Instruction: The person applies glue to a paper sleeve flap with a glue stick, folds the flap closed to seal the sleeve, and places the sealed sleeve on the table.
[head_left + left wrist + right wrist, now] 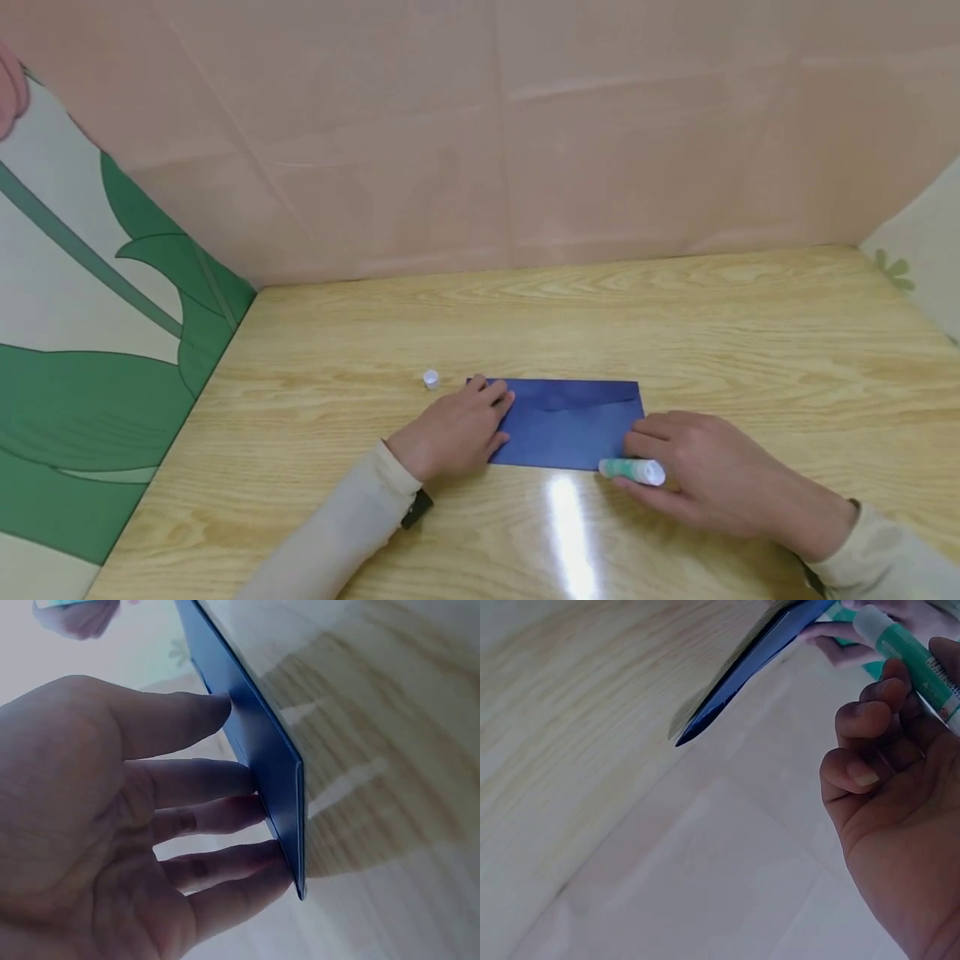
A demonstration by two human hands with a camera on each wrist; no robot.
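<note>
A blue envelope (566,429) lies flat on the table, its flap along the far edge. My left hand (457,432) rests on its left end; in the left wrist view the fingertips press against the envelope (266,761) with the fingers fairly straight. At the envelope's lower right corner, my right hand (701,475) holds a green and white glue stick (632,471) between thumb and fingers. The right wrist view shows that glue stick (922,667) with curled fingers around it, apart from the envelope's near end. A small white cap (431,380) sits left of the envelope.
The wood-grain table (360,333) meets a pinkish covered wall (390,167) at the back. On the left stands a panel with large green leaves (82,408), and a pale panel (926,242) borders the right side.
</note>
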